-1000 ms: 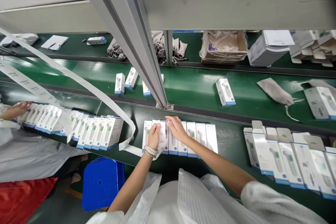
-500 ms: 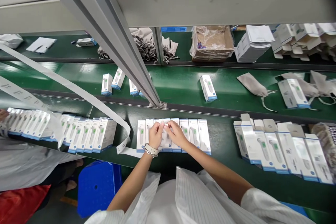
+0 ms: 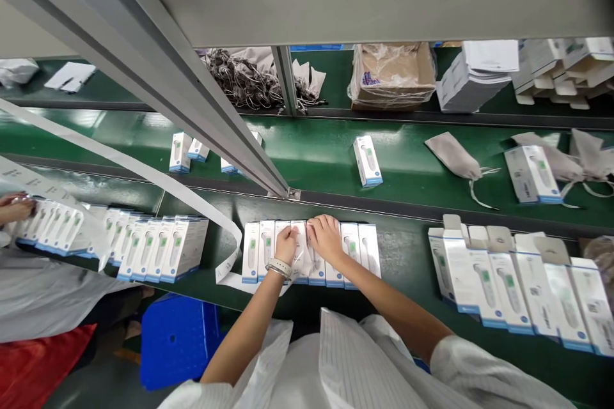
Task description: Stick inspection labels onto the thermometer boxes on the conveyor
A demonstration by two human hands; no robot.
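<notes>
A row of white-and-blue thermometer boxes (image 3: 252, 252) lies side by side on the green bench in front of me. Over the middle of the row, my left hand (image 3: 286, 246) is closed on a strip of labels (image 3: 192, 195), whose loose end runs under my wrist and across the boxes. My right hand (image 3: 326, 239) rests on the upper ends of the boxes just beside it, fingers laid over them. Whatever lies beneath those fingers is hidden.
More boxes (image 3: 185, 249) line the bench on the left, near another person's hands (image 3: 16, 209). Boxes with raised flaps (image 3: 489, 287) stand at the right. The conveyor (image 3: 311, 147) carries boxes and grey pouches (image 3: 453, 152). A metal post (image 3: 192, 96) slants above; a blue stool (image 3: 177, 339) is below.
My hands were together over the row; my right hand has moved apart and settled on the box tops. The strip's end now hangs across the boxes. The view has shifted slightly.
</notes>
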